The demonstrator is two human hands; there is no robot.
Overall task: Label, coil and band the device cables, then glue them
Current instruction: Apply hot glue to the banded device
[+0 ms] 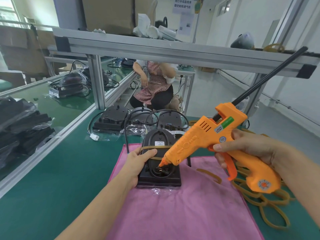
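Note:
A black device (159,177) lies on a pink cloth (181,205), with a tan rubber band (155,147) round its middle and a white label on top. My left hand (138,161) grips its left side, thumb over the band. My right hand (245,149) holds an orange glue gun (213,142), a finger at the trigger. The gun's nozzle (162,163) touches the cable socket near the device's front. A black glue stick (270,75) juts from the gun's back. A black cable (127,134) loops up behind the device.
More black devices (112,118) with cables sit farther back on the green bench (69,170). Loose rubber bands (263,201) pile at the right of the cloth. Bagged black parts (19,125) are stacked at left. A seated person (154,84) is beyond the aluminium frame (155,49).

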